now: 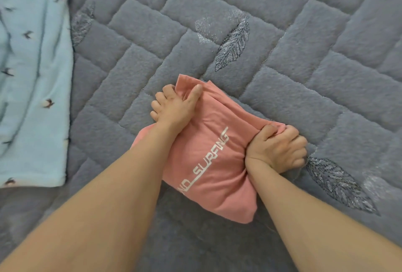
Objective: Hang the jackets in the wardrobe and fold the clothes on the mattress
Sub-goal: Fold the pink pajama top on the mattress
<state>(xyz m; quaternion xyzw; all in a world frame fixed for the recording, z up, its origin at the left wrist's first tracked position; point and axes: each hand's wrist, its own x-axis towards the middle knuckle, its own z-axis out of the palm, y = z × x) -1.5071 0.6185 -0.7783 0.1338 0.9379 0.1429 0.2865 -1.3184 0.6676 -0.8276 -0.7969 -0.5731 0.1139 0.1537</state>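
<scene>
While both forearms reach in from the bottom of the frame, a folded pink garment [208, 163] with white lettering lies at centre on the grey quilted mattress cover [282, 32]. At the garment's upper left corner, the left hand [174, 106] grips a bunch of fabric, thumb on top. At its right edge, the right hand [278, 150] clutches the cloth in a fist. A pale blue fleece blanket [32, 76] covers the frame's left side.

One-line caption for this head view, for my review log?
Both hands, left hand and right hand, grip a folded pink shirt on the grey quilted mattress.
</scene>
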